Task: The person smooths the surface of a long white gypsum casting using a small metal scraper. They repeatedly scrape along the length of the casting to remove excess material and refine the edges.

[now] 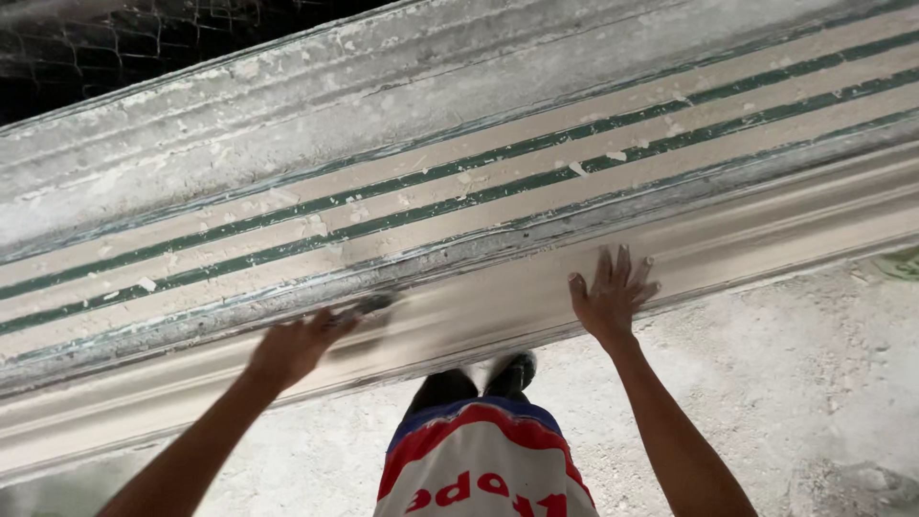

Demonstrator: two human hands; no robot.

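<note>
Head view: left hand (292, 347), blurred, closed around a small dark tool (369, 306) against the long plaster moulding (479, 306) at its near edge. Right hand (610, 299) rests flat, fingers spread, holding nothing. Near profile looks smooth; green-striped band (459, 182) beyond shows flaking, rough patches.

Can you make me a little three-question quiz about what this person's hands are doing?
1. True or false: the right hand lies flat with fingers spread on the pale moulding.
2. What colour are the thin stripes on the long slab? A) red B) green C) blue
3. Fill in: the left hand has its grip on a small, blurred ____ pressed against the moulding.

Key
1. True
2. B
3. tool; it is too blurred to tell what kind.
</note>
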